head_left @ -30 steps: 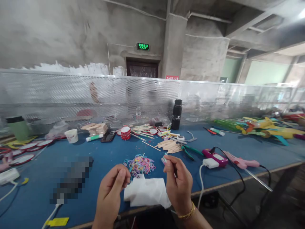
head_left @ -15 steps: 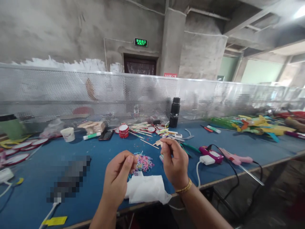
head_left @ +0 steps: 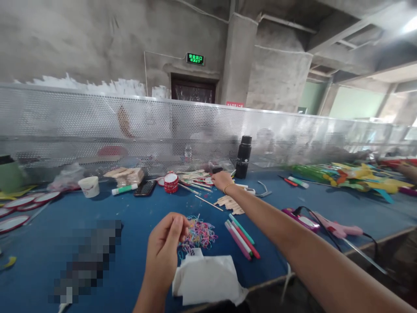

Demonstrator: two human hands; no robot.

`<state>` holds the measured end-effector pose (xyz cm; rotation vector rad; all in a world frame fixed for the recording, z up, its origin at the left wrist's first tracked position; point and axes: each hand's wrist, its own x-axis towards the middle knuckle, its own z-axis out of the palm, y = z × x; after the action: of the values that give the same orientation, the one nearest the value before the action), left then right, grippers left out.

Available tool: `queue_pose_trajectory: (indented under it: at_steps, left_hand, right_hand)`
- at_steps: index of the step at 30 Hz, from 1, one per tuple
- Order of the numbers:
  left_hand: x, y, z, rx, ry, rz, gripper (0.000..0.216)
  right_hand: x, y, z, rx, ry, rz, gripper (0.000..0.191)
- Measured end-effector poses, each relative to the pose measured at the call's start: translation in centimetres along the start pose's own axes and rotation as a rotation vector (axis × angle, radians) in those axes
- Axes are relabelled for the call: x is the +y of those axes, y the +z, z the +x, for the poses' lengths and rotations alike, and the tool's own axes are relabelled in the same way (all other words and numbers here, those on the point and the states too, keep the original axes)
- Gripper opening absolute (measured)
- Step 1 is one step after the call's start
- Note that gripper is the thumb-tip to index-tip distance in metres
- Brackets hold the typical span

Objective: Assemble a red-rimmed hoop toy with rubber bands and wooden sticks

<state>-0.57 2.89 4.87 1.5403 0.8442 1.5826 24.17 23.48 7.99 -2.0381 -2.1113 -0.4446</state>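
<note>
My left hand (head_left: 167, 241) is closed in a pinch, beside a tangled pile of coloured rubber bands (head_left: 205, 234). Whatever sits between its fingertips, if anything, is too small or hidden to name. My right hand (head_left: 222, 180) is stretched far forward, over the heap of thin wooden sticks (head_left: 192, 176) and small items at the back. Its fingertips are hard to make out there. Flat wooden craft sticks (head_left: 230, 204) lie under the right wrist. Several felt-tip pens (head_left: 239, 239) lie right of the rubber bands, and a folded white tissue (head_left: 210, 280) rests at the front edge.
A black bottle (head_left: 243, 157) stands before the perforated metal screen (head_left: 146, 121). Red-rimmed discs (head_left: 171, 182), a glue stick (head_left: 124, 189), a phone (head_left: 145, 188) and a paper cup (head_left: 89, 187) are left of it. A pink glue gun (head_left: 339, 227) with a cord lies right.
My right hand has moved forward and away from my left hand to the heap at the back, uncovering the pens. The left hand stays pinched in nearly the same place.
</note>
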Motion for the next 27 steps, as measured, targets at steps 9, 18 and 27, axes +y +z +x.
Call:
queue_pose_trajectory:
  at_steps: [9,18,27]
  left_hand:
    - [-1.0,-0.6,-0.5,0.003,-0.075,0.033,0.042]
    - [-1.1,-0.9,-0.3,-0.004,-0.051,0.054,0.038]
    - [-1.4,0.0,-0.5,0.071,-0.085,0.001,0.036]
  right_hand:
    - [1.1,7.0,4.9,-0.101,-0.121,-0.2,0.038]
    - [2.8,5.2,5.0,-0.159,-0.097,-0.056,0.037]
    - [1.9,-1.4,-1.8,-0.025,-0.206,0.313,0.017]
